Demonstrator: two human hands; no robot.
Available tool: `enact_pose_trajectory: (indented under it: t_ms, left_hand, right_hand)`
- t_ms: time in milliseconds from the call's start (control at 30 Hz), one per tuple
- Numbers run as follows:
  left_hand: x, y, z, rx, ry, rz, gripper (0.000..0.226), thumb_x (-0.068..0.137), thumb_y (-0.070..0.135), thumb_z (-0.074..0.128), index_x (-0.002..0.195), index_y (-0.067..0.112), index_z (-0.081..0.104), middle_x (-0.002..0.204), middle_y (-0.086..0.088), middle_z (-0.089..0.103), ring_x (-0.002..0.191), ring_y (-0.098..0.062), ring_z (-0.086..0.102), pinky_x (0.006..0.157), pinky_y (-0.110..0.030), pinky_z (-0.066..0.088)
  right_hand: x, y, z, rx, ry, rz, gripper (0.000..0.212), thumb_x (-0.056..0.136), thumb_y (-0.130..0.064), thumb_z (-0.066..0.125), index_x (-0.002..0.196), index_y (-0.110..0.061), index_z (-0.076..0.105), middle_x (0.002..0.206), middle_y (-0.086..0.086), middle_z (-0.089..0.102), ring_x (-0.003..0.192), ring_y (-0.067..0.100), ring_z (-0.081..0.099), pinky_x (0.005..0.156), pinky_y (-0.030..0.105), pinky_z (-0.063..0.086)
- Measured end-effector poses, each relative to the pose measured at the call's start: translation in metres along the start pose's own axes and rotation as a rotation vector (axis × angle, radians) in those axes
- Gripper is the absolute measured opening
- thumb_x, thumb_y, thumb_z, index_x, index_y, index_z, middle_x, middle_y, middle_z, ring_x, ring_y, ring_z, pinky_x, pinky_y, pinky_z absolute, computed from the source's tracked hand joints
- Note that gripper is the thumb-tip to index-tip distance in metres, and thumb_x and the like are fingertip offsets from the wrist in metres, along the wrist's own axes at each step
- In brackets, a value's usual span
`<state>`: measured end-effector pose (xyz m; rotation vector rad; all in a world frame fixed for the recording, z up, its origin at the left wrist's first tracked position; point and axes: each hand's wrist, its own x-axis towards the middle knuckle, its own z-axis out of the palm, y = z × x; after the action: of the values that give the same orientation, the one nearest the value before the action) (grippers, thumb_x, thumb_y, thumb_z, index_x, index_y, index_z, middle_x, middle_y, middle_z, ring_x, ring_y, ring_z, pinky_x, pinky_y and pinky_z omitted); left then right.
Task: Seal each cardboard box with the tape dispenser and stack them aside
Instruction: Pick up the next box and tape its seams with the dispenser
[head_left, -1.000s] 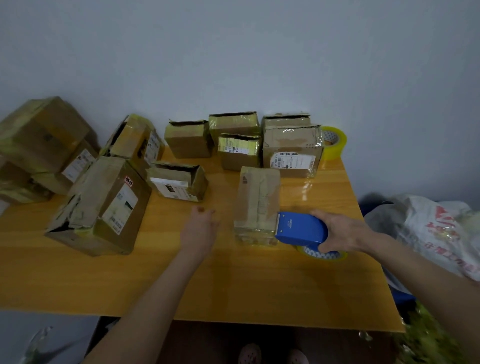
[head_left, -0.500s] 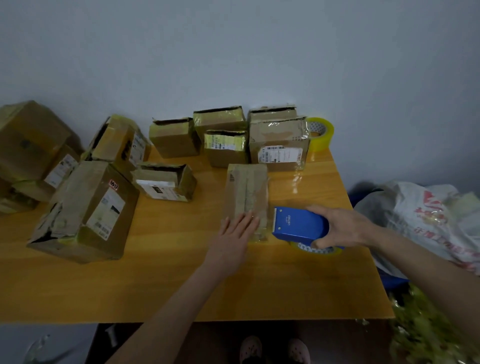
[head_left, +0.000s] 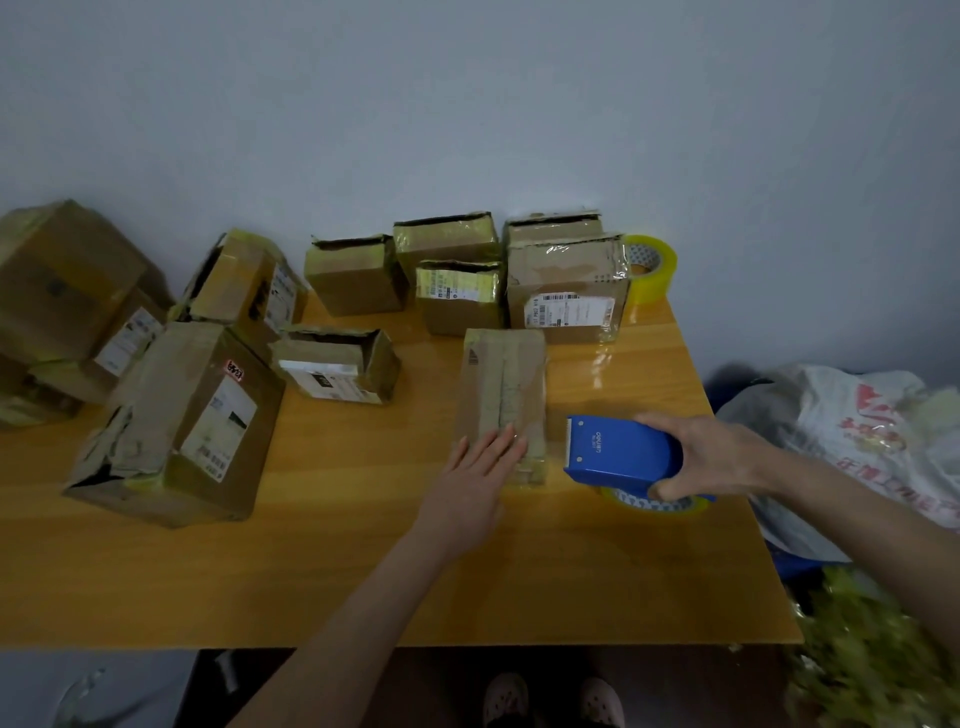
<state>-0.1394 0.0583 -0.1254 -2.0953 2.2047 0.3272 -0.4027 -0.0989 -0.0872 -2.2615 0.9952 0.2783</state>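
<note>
A narrow cardboard box (head_left: 503, 384) lies lengthwise in the middle of the wooden table (head_left: 322, 561), with tape along its top. My left hand (head_left: 475, 480) lies flat with straight fingers on the box's near end. Just right of that end, my right hand (head_left: 714, 457) grips the blue tape dispenser (head_left: 618, 453), whose clear tape roll shows underneath. Several other cardboard boxes stand behind and to the left, among them a big one (head_left: 187, 421) and a labelled one (head_left: 569, 288).
A spare yellow tape roll (head_left: 652, 267) stands at the table's back right corner by the wall. More boxes are piled at far left (head_left: 67, 291). A white plastic bag (head_left: 857, 441) sits off the table's right edge. The table's near edge runs along the bottom.
My left hand has moved right from the bare table onto the narrow box's near end and flattened there. The right hand with the dispenser has stayed beside the box.
</note>
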Motion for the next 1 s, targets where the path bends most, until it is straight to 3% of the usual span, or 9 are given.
enact_pose_trajectory:
  t_ms: [300,533,633,733,1000]
  left_hand:
    - [0.002,-0.001,0.005,-0.025,0.060,0.003,0.077,0.095,0.019,0.042,0.149,0.033,-0.011,0.160,0.004,-0.010,0.146,-0.013,-0.011,0.115,-0.036,-0.015]
    - [0.005,0.013,0.015,0.047,0.101,-0.026,0.084,0.092,0.031,0.047,0.148,0.037,-0.016,0.160,-0.003,-0.012,0.146,-0.021,-0.013,0.111,-0.047,-0.018]
    - [0.008,0.020,0.012,0.067,0.080,-0.087,0.086,0.092,0.036,0.049,0.148,0.035,-0.017,0.159,-0.002,-0.014,0.147,-0.023,-0.012,0.112,-0.049,-0.016]
    - [0.008,0.030,0.010,0.117,0.036,-0.161,0.096,0.091,0.042,0.051,0.140,0.034,-0.031,0.159,-0.004,-0.016,0.147,-0.025,-0.011,0.115,-0.054,-0.008]
    - [0.003,0.032,0.002,0.162,0.011,-0.167,0.101,0.089,0.042,0.057,0.139,0.036,-0.031,0.160,-0.001,-0.014,0.147,-0.021,-0.010,0.119,-0.051,-0.003]
  right_hand:
    - [0.006,-0.025,-0.001,-0.379,0.075,-0.017,0.084,0.070,-0.065,0.057,0.143,-0.046,0.020,0.096,-0.011,0.062,0.086,0.014,0.059,0.066,0.029,0.050]
    - [0.004,-0.025,0.013,-0.263,0.083,-0.036,0.081,0.073,-0.057,0.065,0.140,-0.043,0.024,0.097,-0.008,0.062,0.084,0.015,0.059,0.072,0.035,0.053]
    - [0.012,-0.026,0.016,-0.301,0.115,-0.060,0.079,0.074,-0.059,0.062,0.141,-0.047,0.023,0.093,-0.010,0.061,0.081,0.015,0.057,0.065,0.030,0.049]
    - [0.014,-0.025,0.016,-0.323,0.107,-0.093,0.077,0.075,-0.059,0.060,0.141,-0.050,0.021,0.082,-0.012,0.053,0.078,0.015,0.055,0.059,0.029,0.045]
    - [0.000,0.000,0.006,-0.300,0.145,-0.156,0.083,0.075,-0.064,0.057,0.142,-0.055,0.010,0.090,-0.014,0.054,0.083,0.015,0.057,0.065,0.033,0.054]
